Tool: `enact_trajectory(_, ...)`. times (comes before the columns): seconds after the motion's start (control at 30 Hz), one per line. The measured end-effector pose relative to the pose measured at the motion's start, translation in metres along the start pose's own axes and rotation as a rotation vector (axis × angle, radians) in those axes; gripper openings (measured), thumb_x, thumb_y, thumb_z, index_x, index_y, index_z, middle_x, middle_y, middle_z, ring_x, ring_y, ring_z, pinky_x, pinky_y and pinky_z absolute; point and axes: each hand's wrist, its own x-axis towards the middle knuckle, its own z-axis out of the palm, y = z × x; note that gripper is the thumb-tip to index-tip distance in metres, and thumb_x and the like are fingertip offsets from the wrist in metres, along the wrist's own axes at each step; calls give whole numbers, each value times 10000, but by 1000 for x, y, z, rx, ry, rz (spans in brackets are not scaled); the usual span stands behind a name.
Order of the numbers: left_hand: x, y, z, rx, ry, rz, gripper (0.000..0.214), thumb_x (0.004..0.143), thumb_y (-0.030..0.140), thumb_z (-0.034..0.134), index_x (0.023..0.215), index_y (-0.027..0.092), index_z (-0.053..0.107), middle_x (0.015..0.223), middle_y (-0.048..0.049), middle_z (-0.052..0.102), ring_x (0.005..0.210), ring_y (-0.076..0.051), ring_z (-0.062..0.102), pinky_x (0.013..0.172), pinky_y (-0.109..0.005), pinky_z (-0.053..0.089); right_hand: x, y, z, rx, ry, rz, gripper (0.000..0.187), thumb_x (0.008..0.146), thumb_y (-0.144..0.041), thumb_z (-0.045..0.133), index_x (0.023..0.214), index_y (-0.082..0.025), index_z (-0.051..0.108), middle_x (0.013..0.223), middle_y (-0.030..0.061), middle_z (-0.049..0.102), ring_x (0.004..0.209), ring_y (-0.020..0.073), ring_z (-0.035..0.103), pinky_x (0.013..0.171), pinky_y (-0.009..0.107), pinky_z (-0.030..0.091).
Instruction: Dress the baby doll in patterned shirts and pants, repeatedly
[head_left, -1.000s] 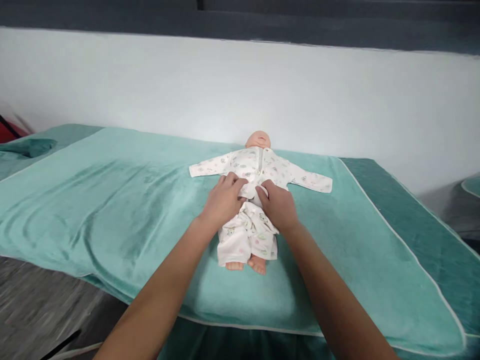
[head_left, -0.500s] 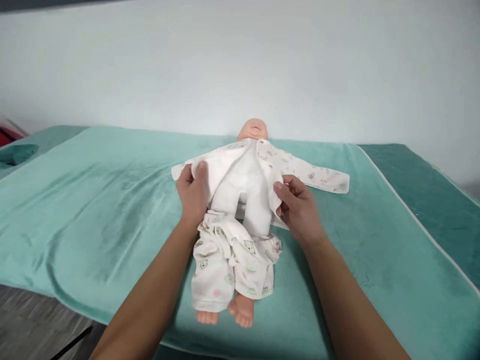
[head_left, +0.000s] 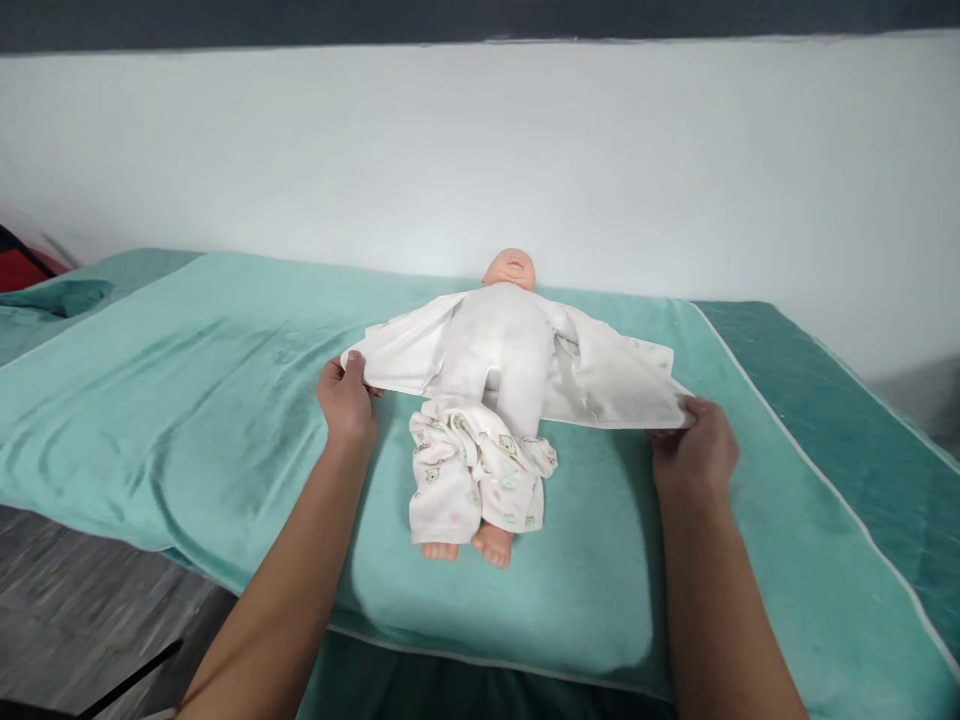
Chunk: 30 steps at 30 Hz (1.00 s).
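A baby doll (head_left: 501, 340) lies on its back on a teal towel (head_left: 187, 400), head toward the wall. Its white jacket (head_left: 600, 385) is spread open to both sides, baring the white cloth torso. Printed trousers (head_left: 472, 475) are bunched low around the legs, and the bare feet stick out below. My left hand (head_left: 346, 398) pinches the jacket's left front corner. My right hand (head_left: 694, 450) grips the right front corner, pulled out wide.
The towel covers a darker teal padded table (head_left: 840, 400) set against a white wall. A folded teal cloth (head_left: 60, 295) and something red (head_left: 19, 268) lie at the far left. Grey floor (head_left: 67, 620) shows below the table's near edge.
Both hands have drawn the jacket fronts apart, from the doll's middle out to the sides. The jacket now lies fully open and the torso is bare.
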Motion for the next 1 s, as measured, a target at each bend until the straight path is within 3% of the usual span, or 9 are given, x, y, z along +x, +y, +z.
enact_trajectory(0.13,-2,-1,-7,141,72,53,221,878,387,605,817,197,510,603,85,471,462,-72,445,457,-212,385,-4,3,-15,-77,-68,-111,228,764,-310,641,716,-248,428,566,-90,367,454,84,344,356,197,305)
enact_trajectory(0.3,-2,-2,-7,253,118,79,178,900,367,565,875,199,513,707,55,501,515,-95,467,503,-245,418,-1,9,-14,-237,88,-211,237,812,-405,624,800,-258,439,633,-79,416,495,111,386,414,246,364)
enact_trajectory(0.37,-3,-4,-6,327,103,123,137,889,321,575,927,199,524,807,23,538,615,-118,518,598,-274,464,-2,12,-15,-383,150,-369,188,799,-348,630,828,-250,472,708,-54,452,587,133,435,527,290,452)
enact_trajectory(0.47,-6,-5,-6,526,93,307,218,806,148,595,1014,196,549,993,-43,579,908,-188,580,898,-372,481,-9,14,-17,-612,165,-666,180,744,-224,619,902,-234,535,913,22,539,782,178,515,743,369,512)
enact_trajectory(0.57,-14,-4,-4,696,33,559,280,773,97,581,1033,200,587,1138,-99,603,1152,-273,541,1079,-464,370,-20,16,-15,-692,0,-855,218,760,-192,556,975,-227,568,1100,99,586,978,235,578,774,391,523)
enact_trajectory(0.63,-20,-1,0,730,-168,664,185,825,148,568,988,217,623,1103,-92,647,1145,-284,559,1070,-454,373,-28,16,-11,-706,-213,-932,187,815,-203,533,991,-228,591,1078,94,627,1014,242,604,810,398,525)
enact_trajectory(0.73,-29,2,6,724,-573,629,140,893,230,532,919,242,669,960,-61,697,981,-250,613,931,-373,439,-39,18,-4,-798,-603,-986,171,913,-222,500,1008,-225,642,1023,86,686,966,230,632,853,395,508)
enact_trajectory(0.83,-32,3,9,736,-717,498,201,924,290,504,942,244,699,913,-49,714,851,-221,616,788,-324,432,-49,18,3,-964,-887,-1051,219,974,-249,472,1004,-211,686,997,89,722,962,234,632,873,384,469)
enact_trajectory(1.0,-30,3,8,764,-757,423,225,904,291,496,942,241,712,821,-31,705,741,-204,577,685,-293,367,-54,18,8,-1224,-894,-1065,305,1002,-328,460,820,-198,666,801,65,690,804,214,605,815,352,398)
